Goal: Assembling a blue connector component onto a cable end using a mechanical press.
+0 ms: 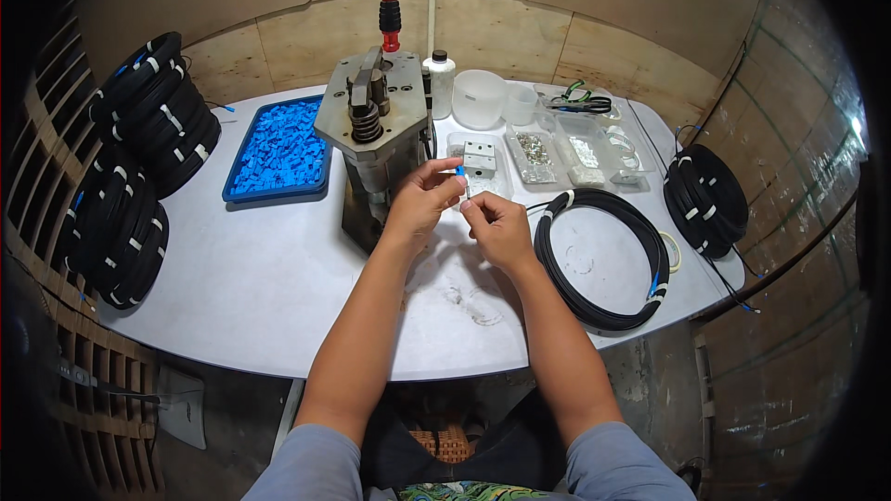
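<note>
Between the thumb and fingertips of my left hand [419,204] is a small blue connector piece [459,170]. My right hand [501,230] is closed in a pinch on the thin end of a black cable [468,192], just below the blue piece. Whether the cable end enters the piece is too small to tell. From the right hand the cable appears to lead to a large black cable coil [546,264], tied with white bands, lying on the table. Behind my hands is a small metal block [480,150] beside a clear tray.
A heavy metal press [376,158] stands left of my hands, next to a tray rim [278,197] around many blue pieces. Clear boxes [534,160] of small parts, a white tub [478,97], a bottle [439,83] and pliers [577,93] sit behind. Stacked coils [158,121] flank the left.
</note>
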The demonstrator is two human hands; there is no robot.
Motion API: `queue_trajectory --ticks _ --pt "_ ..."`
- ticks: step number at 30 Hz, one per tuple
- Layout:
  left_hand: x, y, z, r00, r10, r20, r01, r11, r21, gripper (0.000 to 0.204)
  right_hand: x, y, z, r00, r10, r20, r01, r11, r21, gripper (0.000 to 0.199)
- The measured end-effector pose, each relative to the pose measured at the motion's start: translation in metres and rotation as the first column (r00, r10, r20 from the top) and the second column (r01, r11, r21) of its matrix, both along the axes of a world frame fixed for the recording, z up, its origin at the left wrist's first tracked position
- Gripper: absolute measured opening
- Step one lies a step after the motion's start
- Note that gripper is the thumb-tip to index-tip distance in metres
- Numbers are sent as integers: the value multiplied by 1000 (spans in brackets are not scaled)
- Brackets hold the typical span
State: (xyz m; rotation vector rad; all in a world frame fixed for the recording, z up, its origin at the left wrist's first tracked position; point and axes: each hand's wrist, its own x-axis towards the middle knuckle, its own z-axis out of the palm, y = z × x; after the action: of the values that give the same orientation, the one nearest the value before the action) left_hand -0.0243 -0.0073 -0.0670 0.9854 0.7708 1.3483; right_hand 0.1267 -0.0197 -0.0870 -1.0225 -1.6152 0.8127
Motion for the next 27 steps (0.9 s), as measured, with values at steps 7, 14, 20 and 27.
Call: queue_trajectory --ticks 7,14,20,27 --pt "1 -1 1 1000 2 1 -2 1000 -3 34 0 0 0 999 -5 54 5 1000 5 21" --pt "2 -2 1 1000 10 0 -10 1000 1 33 -1 0 -1 999 -6 42 6 1000 4 21" --pt "2 -2 1 1000 17 -10 -17 1000 -3 33 -1 1 -3 999 -1 33 1 1000 23 21" --pt "2 -2 2 1000 11 -14 -10 1000 7 33 0 2 -2 999 -14 50 12 999 41 21"
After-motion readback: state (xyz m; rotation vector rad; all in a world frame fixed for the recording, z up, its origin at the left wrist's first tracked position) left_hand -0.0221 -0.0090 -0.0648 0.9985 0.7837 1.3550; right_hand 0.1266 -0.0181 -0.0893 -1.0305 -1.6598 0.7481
